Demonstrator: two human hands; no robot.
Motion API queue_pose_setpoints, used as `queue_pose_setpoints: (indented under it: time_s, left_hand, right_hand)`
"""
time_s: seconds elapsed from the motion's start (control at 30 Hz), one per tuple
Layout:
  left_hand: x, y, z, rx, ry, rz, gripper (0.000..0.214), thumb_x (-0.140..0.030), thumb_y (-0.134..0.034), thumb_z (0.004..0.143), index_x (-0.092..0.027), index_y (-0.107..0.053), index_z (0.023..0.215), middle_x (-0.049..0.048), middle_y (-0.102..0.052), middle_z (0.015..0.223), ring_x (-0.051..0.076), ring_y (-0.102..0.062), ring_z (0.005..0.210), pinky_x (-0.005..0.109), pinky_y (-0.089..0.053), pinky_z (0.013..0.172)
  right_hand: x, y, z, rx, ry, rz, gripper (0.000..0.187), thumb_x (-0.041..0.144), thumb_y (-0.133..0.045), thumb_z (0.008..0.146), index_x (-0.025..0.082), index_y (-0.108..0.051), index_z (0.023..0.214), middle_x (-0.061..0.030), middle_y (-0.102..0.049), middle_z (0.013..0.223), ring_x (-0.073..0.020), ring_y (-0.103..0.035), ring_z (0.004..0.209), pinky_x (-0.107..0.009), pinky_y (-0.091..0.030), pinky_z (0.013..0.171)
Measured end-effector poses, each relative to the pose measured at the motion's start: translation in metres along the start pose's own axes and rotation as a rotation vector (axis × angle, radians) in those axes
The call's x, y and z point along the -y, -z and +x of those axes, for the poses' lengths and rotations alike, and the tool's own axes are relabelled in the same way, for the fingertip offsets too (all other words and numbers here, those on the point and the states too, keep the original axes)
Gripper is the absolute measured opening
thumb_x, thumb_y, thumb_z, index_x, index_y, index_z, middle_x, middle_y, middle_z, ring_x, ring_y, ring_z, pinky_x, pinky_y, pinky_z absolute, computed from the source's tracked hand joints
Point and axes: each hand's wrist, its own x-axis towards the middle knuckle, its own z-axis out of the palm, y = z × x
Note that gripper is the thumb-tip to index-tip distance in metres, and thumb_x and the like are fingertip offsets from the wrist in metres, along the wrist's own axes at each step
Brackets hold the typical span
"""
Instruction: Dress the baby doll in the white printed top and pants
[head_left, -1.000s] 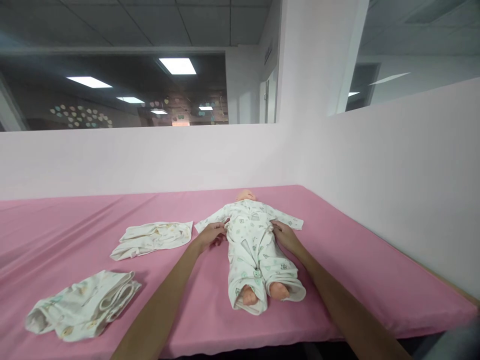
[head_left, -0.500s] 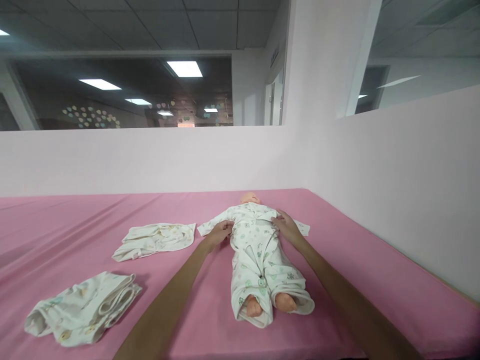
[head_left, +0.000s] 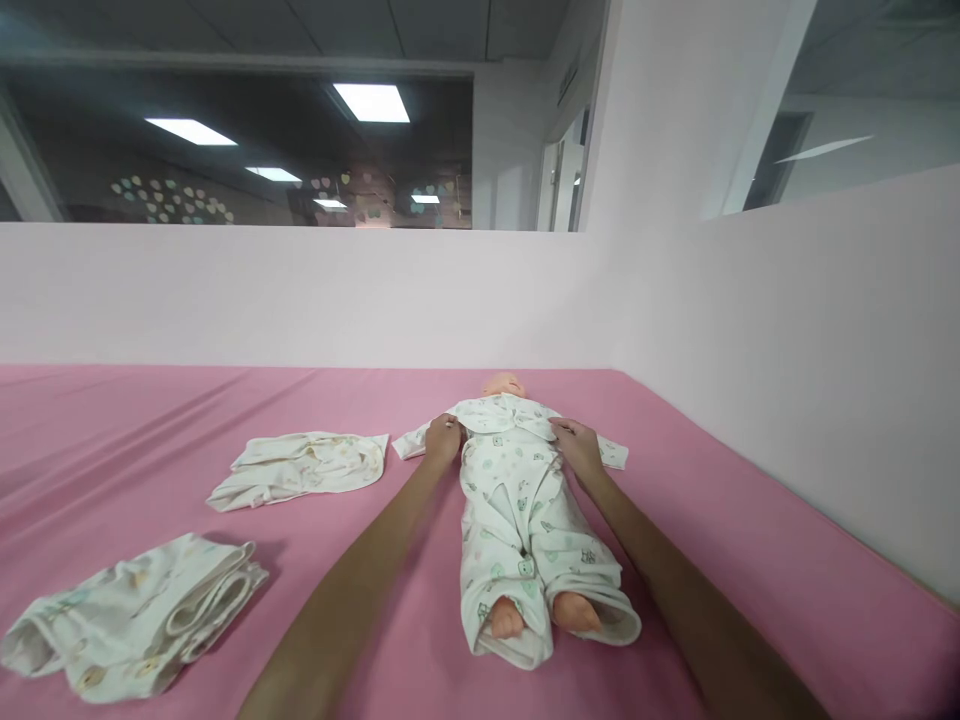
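Clamping fingers of left hand (head_left: 444, 440) and right hand (head_left: 579, 446) on hem of printed top (head_left: 501, 410), 2 sides. Likely soft, light, floppy; grip by edges.

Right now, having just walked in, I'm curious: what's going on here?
A person is handling the clothes on a doll lying face up on a pink sheet. The left hand and right hand are at either side of its top, whose lower edge sits up around the chest. Its trousers are on, feet showing. Two folded cloths lie off to the left.
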Motion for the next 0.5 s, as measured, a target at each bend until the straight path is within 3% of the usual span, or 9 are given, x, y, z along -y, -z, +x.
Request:
queue_pose_setpoints:
  time_s: [0.1, 0.2, 0.33, 0.5]
  left_hand:
    - [0.007, -0.014, 0.006, -0.066, 0.075, -0.034, 0.016, -0.026, -0.058, 0.073, -0.019, -0.056, 0.058, 0.0055, -0.06, 0.063, 0.022, -0.057, 0.071, 0.029, -0.037, 0.062]
    - [0.012, -0.022, 0.009, -0.069, 0.154, -0.119, 0.026, -0.032, -0.061, 0.072, -0.02, -0.05, 0.051, 0.0057, -0.056, 0.058, 0.024, -0.058, 0.074, 0.031, -0.039, 0.063]
    - [0.007, -0.032, 0.007, -0.007, 0.208, -0.315, 0.024, -0.038, -0.053, 0.076, -0.021, -0.049, 0.059, 0.0051, -0.056, 0.058, 0.023, -0.058, 0.07, 0.032, -0.043, 0.063]
    - [-0.005, -0.04, 0.0, 0.113, 0.103, -0.577, 0.024, -0.041, -0.044, 0.076, -0.022, -0.039, 0.062, 0.0011, -0.05, 0.058, 0.017, -0.054, 0.064, 0.03, -0.046, 0.065]
  right_hand:
    - [-0.002, 0.0, -0.002, 0.013, 0.002, 0.007, 0.052, 0.034, -0.061, 0.075, 0.015, -0.064, 0.124, -0.0118, -0.067, 0.117, -0.0226, -0.064, 0.102, -0.032, -0.049, 0.089]
    - [-0.003, -0.002, -0.005, 0.139, -0.011, 0.008, 0.053, 0.048, -0.063, 0.078, 0.018, -0.065, 0.122, -0.011, -0.063, 0.126, -0.0258, -0.058, 0.115, -0.037, -0.044, 0.099]
    - [-0.004, -0.008, -0.01, 0.234, -0.105, 0.039, 0.064, 0.058, -0.066, 0.075, 0.022, -0.059, 0.128, -0.0096, -0.064, 0.123, -0.0264, -0.06, 0.111, -0.037, -0.049, 0.094]
    - [-0.005, -0.013, -0.016, 0.2, -0.078, 0.021, 0.072, 0.061, -0.065, 0.075, 0.022, -0.05, 0.134, -0.011, -0.063, 0.123, -0.0252, -0.061, 0.109, -0.036, -0.051, 0.09]
